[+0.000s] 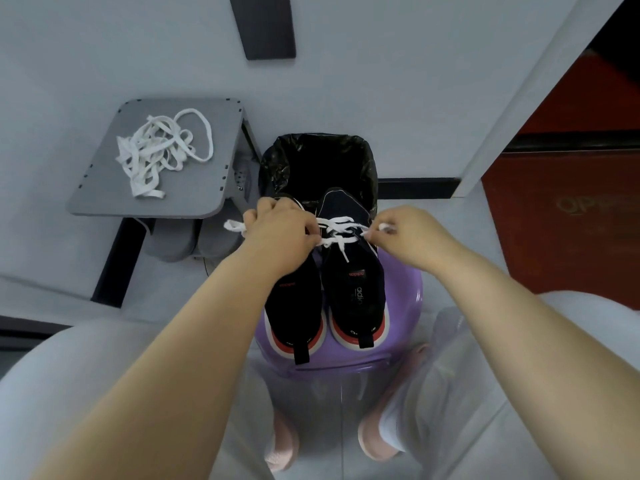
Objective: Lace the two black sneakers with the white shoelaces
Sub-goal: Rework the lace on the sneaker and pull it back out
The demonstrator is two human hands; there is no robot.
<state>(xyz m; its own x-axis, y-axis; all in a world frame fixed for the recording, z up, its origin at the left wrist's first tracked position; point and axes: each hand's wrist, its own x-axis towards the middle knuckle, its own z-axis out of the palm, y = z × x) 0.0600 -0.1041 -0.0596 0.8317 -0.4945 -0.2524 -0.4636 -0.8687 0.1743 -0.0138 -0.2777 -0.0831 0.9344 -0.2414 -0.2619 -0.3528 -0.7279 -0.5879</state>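
left grip (280, 233): pinching white shoelace (332, 223)
right grip (412, 237): pinching its other end
risk: uneven pulling could drag the lace out of the black sneaker (353, 278) eyelets

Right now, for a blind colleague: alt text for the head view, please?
Left hand and right hand pinch a white shoelace threaded through one of two black sneakers on a purple stool. More white laces lie tangled on a grey tray.
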